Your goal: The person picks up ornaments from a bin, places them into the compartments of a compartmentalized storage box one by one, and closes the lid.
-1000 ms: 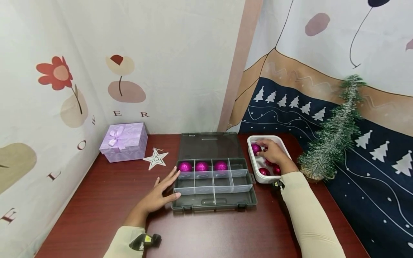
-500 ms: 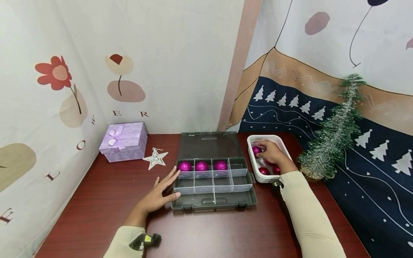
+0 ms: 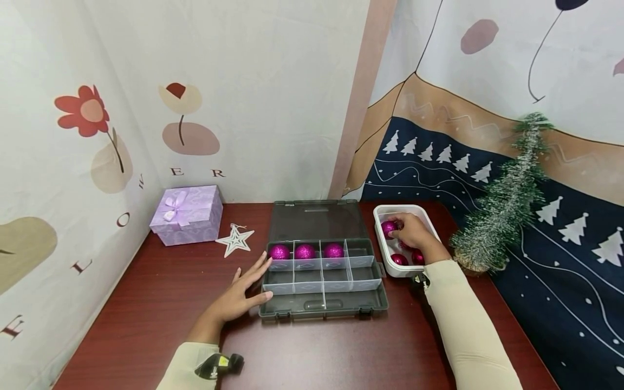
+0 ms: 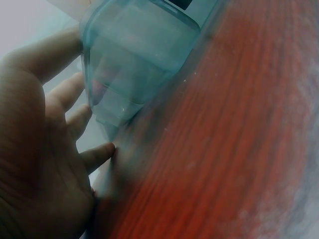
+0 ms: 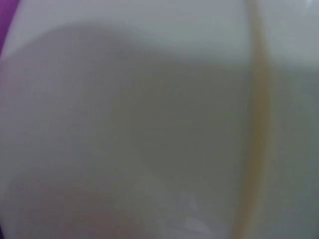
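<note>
An open grey organizer box (image 3: pixel 292 301) lies mid-table. Glittery magenta baubles (image 3: pixel 305 251) fill three of its back-row compartments. My left hand (image 3: pixel 239 295) touches the box's left side with spread fingers; in the left wrist view its fingertips meet the translucent wall (image 4: pixel 134 45). Inside the white tub (image 3: pixel 381 244) to the right, my right hand (image 3: pixel 414 232) pinches a magenta glitter bauble (image 3: pixel 388 228) between thumb and fingers. Shiny red baubles (image 3: pixel 399 259) lie nearer the tub's front; the hand partly hides others. The right wrist view is blurred, mostly a whitish surface.
A lilac gift box (image 3: pixel 187 215) with a bow stands at the back left, beside a white star ornament (image 3: pixel 236 240). Right of the tub rises a small tinsel tree (image 3: pixel 507 206). Printed cloth walls (image 3: pixel 268 108) border the table's back and sides.
The bauble in my right hand has shifted slightly to the right and toward me inside the tub. My left hand and the organizer box stay where they were.
</note>
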`<act>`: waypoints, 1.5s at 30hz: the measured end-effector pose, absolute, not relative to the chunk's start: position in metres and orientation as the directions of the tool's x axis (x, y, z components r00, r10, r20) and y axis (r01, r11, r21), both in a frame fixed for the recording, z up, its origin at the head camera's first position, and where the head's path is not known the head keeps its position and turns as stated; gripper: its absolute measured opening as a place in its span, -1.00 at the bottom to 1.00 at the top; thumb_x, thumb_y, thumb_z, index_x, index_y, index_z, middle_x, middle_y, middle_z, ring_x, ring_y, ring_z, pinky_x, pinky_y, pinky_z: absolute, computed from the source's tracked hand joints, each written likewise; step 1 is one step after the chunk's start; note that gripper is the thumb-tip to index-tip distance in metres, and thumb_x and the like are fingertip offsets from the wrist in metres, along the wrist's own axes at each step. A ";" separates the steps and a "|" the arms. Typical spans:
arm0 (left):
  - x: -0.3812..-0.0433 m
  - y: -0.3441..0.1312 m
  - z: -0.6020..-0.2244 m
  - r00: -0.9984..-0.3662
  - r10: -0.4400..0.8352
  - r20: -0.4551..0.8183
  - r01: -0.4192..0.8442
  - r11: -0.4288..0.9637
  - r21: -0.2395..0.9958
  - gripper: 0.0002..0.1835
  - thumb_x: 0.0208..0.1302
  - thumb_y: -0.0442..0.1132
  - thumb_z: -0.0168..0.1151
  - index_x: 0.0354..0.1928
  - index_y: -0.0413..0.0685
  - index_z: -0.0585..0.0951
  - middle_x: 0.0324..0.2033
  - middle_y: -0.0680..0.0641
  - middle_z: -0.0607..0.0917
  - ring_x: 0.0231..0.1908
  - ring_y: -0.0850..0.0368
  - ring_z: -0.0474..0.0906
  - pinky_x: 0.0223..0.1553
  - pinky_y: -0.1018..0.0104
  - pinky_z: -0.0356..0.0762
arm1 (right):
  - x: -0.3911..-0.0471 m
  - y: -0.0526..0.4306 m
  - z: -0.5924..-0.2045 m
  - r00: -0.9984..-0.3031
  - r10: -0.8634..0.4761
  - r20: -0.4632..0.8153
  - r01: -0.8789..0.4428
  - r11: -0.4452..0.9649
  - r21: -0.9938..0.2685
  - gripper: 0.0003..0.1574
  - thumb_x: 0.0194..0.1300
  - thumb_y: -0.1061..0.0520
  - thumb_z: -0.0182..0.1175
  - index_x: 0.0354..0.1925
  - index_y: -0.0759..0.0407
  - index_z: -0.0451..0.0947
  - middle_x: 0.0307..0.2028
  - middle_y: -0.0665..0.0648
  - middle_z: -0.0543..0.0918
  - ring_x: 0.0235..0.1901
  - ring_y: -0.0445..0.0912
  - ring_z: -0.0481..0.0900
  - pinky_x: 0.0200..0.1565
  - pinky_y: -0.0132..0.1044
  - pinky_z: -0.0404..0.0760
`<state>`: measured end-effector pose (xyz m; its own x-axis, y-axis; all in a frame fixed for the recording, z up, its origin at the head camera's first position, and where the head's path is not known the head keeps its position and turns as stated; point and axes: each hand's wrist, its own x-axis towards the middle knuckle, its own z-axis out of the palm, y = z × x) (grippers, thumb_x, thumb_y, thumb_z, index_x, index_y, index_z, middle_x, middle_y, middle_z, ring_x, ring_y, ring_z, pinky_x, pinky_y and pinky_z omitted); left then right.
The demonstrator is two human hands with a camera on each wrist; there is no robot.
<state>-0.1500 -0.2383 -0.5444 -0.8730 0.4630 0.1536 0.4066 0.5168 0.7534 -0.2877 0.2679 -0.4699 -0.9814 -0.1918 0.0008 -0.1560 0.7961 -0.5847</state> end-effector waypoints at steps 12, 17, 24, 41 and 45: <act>-0.150 -0.238 -0.545 -0.874 0.460 0.158 0.409 0.518 0.751 -0.04 0.44 -0.02 0.42 0.75 0.00 0.18 0.78 -0.22 0.01 0.69 -0.50 0.04 0.48 -0.79 -0.48 | -0.279 0.271 -0.461 -0.987 -0.150 0.064 -0.155 0.743 -0.652 -0.37 0.57 0.31 0.23 0.49 0.46 0.41 0.42 0.59 0.49 0.36 0.45 0.53 0.46 0.38 0.51; -0.150 -0.238 -0.545 -0.874 0.460 0.155 0.407 0.521 0.750 -0.05 0.45 -0.02 0.41 0.75 0.01 0.18 0.78 -0.22 0.01 0.69 -0.50 0.04 0.49 -0.79 -0.48 | -0.274 0.270 -0.459 -0.991 -0.112 0.066 -0.128 0.726 -0.676 -0.38 0.56 0.28 0.27 0.48 0.43 0.43 0.42 0.57 0.48 0.39 0.44 0.51 0.48 0.36 0.49; -0.150 -0.238 -0.545 -0.873 0.463 0.154 0.407 0.518 0.752 -0.04 0.45 -0.02 0.41 0.75 0.00 0.17 0.78 -0.22 0.00 0.69 -0.50 0.03 0.49 -0.79 -0.49 | -0.268 0.270 -0.457 -0.999 -0.049 0.019 -0.047 0.691 -0.722 -0.35 0.55 0.19 0.33 0.50 0.27 0.44 0.44 0.51 0.53 0.41 0.39 0.51 0.50 0.37 0.47; -0.151 -0.239 -0.545 -0.873 0.464 0.149 0.405 0.521 0.751 -0.04 0.45 -0.01 0.41 0.76 0.09 0.16 0.78 -0.21 0.00 0.70 -0.47 0.03 0.50 -0.77 -0.48 | -0.250 0.262 -0.457 -0.974 0.071 0.215 -0.133 0.586 -0.799 -0.36 0.47 0.20 0.44 0.42 0.29 0.51 0.32 0.49 0.61 0.29 0.36 0.57 0.42 0.34 0.56; -0.151 -0.239 -0.545 -0.873 0.464 0.149 0.404 0.519 0.753 -0.03 0.45 -0.01 0.42 0.76 0.09 0.16 0.78 -0.21 0.00 0.70 -0.47 0.02 0.50 -0.77 -0.49 | -0.248 0.257 -0.458 -0.969 0.028 0.244 -0.182 0.582 -0.793 -0.34 0.47 0.20 0.44 0.44 0.28 0.52 0.32 0.46 0.61 0.26 0.33 0.58 0.38 0.29 0.61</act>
<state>-0.1512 -0.2386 -0.5452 -0.8731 0.4644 0.1486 0.4041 0.5188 0.7533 -0.2475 0.2565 -0.4584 -0.9695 0.0279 0.2436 -0.1824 0.5818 -0.7926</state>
